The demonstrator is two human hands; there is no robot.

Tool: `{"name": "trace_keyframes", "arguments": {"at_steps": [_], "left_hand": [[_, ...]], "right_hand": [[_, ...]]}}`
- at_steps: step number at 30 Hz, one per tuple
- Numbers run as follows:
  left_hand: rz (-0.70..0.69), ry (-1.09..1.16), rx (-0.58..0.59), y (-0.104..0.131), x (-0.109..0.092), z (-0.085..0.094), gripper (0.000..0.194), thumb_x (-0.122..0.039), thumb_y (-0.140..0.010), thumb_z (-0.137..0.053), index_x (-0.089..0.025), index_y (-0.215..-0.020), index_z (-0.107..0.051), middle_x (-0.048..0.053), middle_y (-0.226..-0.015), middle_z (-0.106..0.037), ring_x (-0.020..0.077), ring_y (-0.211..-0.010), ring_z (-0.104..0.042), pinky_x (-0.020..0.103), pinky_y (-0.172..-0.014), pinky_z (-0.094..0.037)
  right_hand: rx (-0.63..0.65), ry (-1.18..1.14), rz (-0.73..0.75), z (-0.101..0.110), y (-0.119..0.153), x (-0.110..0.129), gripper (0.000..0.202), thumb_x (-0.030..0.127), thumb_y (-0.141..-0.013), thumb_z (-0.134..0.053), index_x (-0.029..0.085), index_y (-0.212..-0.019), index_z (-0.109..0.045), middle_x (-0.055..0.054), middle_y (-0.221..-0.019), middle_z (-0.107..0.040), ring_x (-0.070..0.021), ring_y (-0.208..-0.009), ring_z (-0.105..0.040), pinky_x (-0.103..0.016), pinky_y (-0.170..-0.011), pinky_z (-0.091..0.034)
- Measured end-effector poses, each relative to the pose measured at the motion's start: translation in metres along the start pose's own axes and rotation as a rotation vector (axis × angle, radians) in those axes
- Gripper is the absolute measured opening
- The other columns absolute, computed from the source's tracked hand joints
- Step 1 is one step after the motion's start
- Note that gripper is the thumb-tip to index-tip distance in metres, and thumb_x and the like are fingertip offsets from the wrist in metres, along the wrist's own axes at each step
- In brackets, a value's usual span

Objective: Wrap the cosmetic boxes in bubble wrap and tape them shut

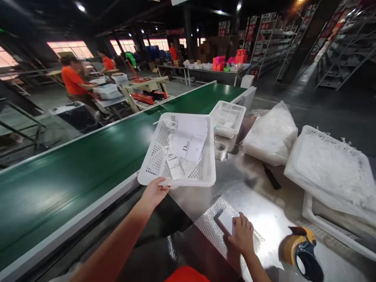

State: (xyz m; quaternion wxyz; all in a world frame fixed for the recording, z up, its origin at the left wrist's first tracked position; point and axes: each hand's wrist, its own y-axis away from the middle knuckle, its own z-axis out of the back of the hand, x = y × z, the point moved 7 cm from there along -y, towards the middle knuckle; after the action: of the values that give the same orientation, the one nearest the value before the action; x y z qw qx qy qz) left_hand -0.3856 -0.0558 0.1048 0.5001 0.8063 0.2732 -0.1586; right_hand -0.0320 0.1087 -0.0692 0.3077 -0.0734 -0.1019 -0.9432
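My left hand (156,192) grips the near rim of a white plastic basket (210,172), fingers under the edge and thumb on top. The basket sits tilted over the edge between the conveyor and the metal table. Inside it lie white paper bags (188,143), the top one printed "Dior", and a small tagged packet (174,166). My right hand (243,234) is closed around a small white box (226,220), over a sheet of bubble wrap (210,217) on the table.
A green conveyor belt (117,141) runs along the left. Farther right are a tape dispenser (302,250), a black-handled tool (270,177), a tape roll (221,150), a plastic-wrapped bundle (272,135) and a basket of white packing material (331,168). Behind stands a smaller basket (229,117). A co-worker (73,80) stands beyond the belt.
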Motion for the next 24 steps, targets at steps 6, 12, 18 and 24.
{"name": "trace_keyframes", "arguments": {"at_steps": [6, 12, 18, 24], "left_hand": [[0.054, 0.099, -0.055, -0.037, 0.026, -0.034, 0.018, -0.005, -0.092, -0.045, -0.014, -0.103, -0.055, 0.007, -0.085, -0.061, 0.0051, -0.048, -0.045, 0.013, -0.035, -0.04], [0.063, 0.062, -0.016, -0.057, 0.044, -0.048, 0.017, -0.021, -0.101, -0.044, -0.015, -0.113, -0.056, 0.006, -0.088, -0.062, 0.0102, -0.064, -0.061, 0.018, -0.05, -0.055], [0.135, -0.489, 0.22, -0.04, 0.135, -0.004, 0.017, -0.012, -0.086, -0.068, -0.014, -0.103, -0.064, 0.007, -0.09, -0.069, 0.0167, -0.075, -0.068, 0.028, -0.067, -0.058], [-0.146, -1.423, 0.547, -0.02, 0.228, 0.055, 0.023, -0.007, -0.079, -0.062, -0.015, -0.097, -0.072, 0.011, -0.105, -0.074, 0.0218, -0.093, -0.071, 0.037, -0.091, -0.056]], "right_hand": [[-0.044, 0.023, 0.009, -0.005, -0.004, -0.005, 0.05, 0.031, -0.06, -0.064, 0.026, -0.11, -0.066, -0.019, -0.149, -0.054, -0.0416, -0.137, -0.051, -0.056, -0.111, -0.037], [-0.028, 0.007, 0.018, 0.0, 0.002, 0.001, 0.047, 0.033, -0.062, -0.064, 0.025, -0.109, -0.065, -0.018, -0.149, -0.053, -0.0416, -0.137, -0.051, -0.057, -0.11, -0.037], [-0.002, -0.026, 0.015, 0.003, -0.006, 0.002, 0.05, 0.034, -0.066, -0.074, 0.018, -0.112, -0.061, -0.022, -0.15, -0.049, -0.0384, -0.134, -0.047, -0.05, -0.109, -0.035], [-0.024, 0.074, -0.091, 0.032, -0.084, -0.046, 0.056, 0.03, -0.068, -0.076, 0.014, -0.119, -0.059, -0.022, -0.149, -0.048, -0.0353, -0.128, -0.049, -0.044, -0.103, -0.036]]}}
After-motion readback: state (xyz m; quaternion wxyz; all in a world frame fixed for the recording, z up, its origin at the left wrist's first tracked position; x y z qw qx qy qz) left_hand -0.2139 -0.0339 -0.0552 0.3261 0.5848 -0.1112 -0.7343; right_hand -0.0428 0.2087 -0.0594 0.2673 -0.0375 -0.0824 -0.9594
